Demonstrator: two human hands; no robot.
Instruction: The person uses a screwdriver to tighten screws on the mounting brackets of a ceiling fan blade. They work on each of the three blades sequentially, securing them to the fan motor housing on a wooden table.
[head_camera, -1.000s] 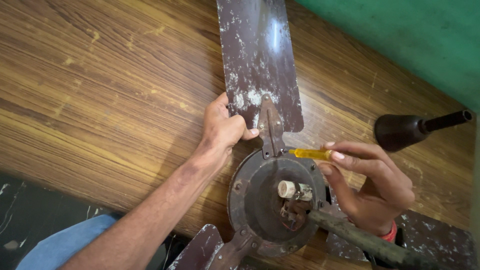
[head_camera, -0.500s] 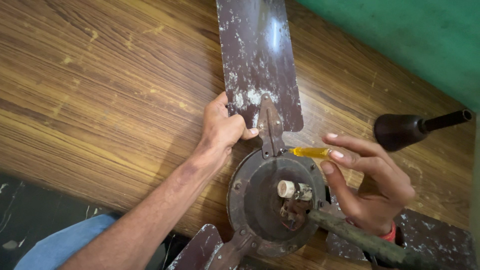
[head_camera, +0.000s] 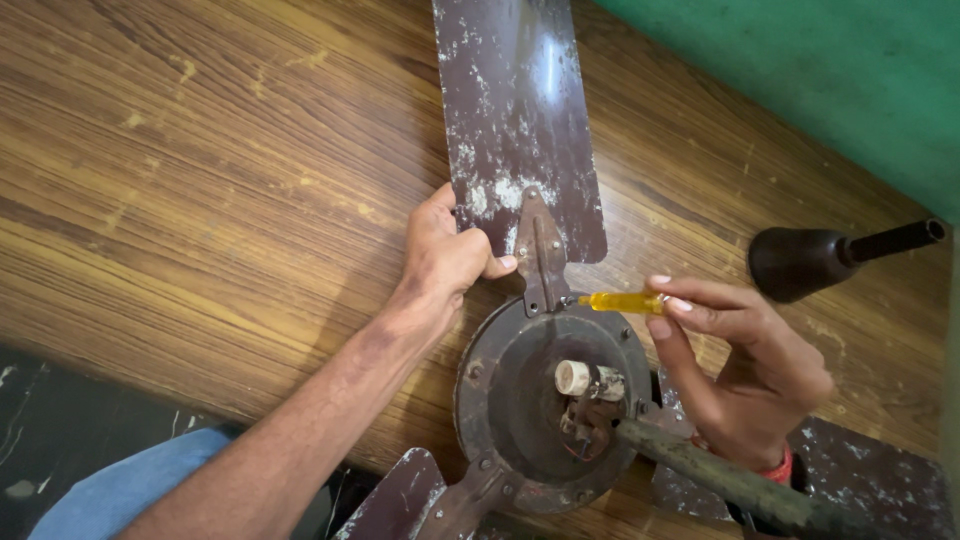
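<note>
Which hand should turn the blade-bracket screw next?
Right hand: it already holds the yellow screwdriver, tip at the blade bracket. Left hand grips the fan blade, steadying it.

Left hand (head_camera: 445, 255): curled in a grip, thumb pressed forward, knuckles up.
Left forearm: bare, stretched from near left toward far right.
Right hand (head_camera: 745, 370): fingertips pinched together, pointing left, wrist bent near right.

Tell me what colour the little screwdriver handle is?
Clear yellow; the screwdriver shows best in the head view, pinched in the right hand.
</note>
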